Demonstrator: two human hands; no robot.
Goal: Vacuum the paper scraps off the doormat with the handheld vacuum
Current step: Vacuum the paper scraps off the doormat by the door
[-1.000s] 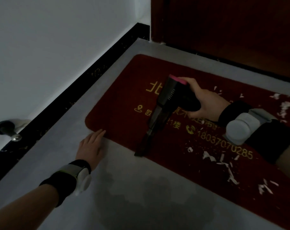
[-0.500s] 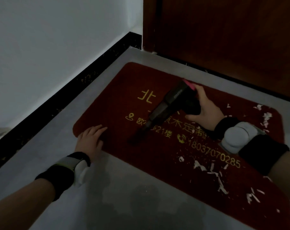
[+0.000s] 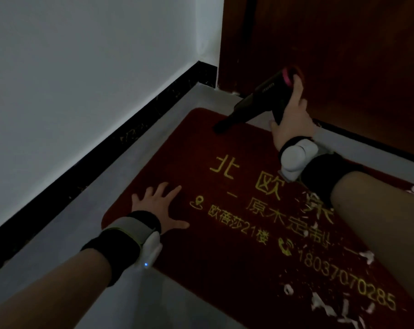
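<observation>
The vacuum [image 3: 260, 100] is gripped by the right hand [image 3: 291, 119], its nozzle set on the mat [image 3: 201, 269] at the far left corner. The left hand [image 3: 158, 210] is pressed flat, fingers spread, on the near edge. That half looks cleared; scraps [image 3: 324, 302] are left on the right.

The vacuum's handle is swallowed by the right hand [image 3: 290, 119], curled fingers covering the grip on the handheld vacuum [image 3: 260, 100]. Its nozzle tip, out beyond those fingers, blurs into dark shadow on the doormat [image 3: 201, 269]. The mat runs off the bottom and right edges, and the paper scraps [image 3: 324, 302] there smear together, uncountable.
</observation>
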